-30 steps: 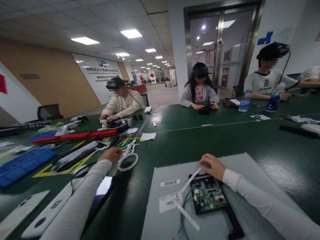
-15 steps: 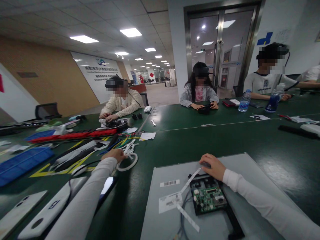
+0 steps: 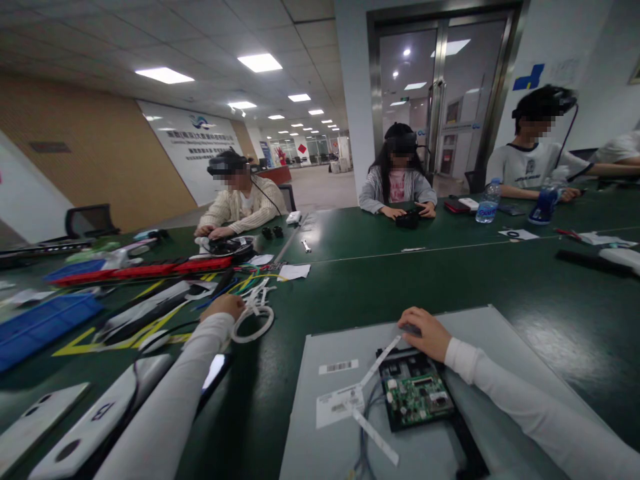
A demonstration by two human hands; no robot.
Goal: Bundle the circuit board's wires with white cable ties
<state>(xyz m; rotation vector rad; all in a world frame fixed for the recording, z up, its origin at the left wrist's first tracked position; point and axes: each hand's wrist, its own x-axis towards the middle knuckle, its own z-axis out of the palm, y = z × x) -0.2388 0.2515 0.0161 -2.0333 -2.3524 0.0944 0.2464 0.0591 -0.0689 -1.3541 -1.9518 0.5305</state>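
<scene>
A grey metal panel (image 3: 505,347) lies in front of me with a green circuit board (image 3: 417,395) set in a black frame. My right hand (image 3: 425,331) rests palm down at the board's far edge, fingers curled on the panel. My left hand (image 3: 226,307) reaches out to the left, next to a white roll of tape (image 3: 253,324) and white scissors (image 3: 259,293); its fingers are curled and hidden from me. Flat white ribbon strips (image 3: 377,370) and thin blue wires (image 3: 367,427) cross the panel near the board.
On the green table (image 3: 380,280), white flat device covers (image 3: 95,417), blue trays (image 3: 43,323), a red strip (image 3: 145,270) and coloured wires (image 3: 250,280) crowd the left. Three people sit across it with devices, and water bottles (image 3: 487,201) stand at the right.
My left hand shifted slightly forward and right toward the tape roll. My right hand stayed in place on the panel.
</scene>
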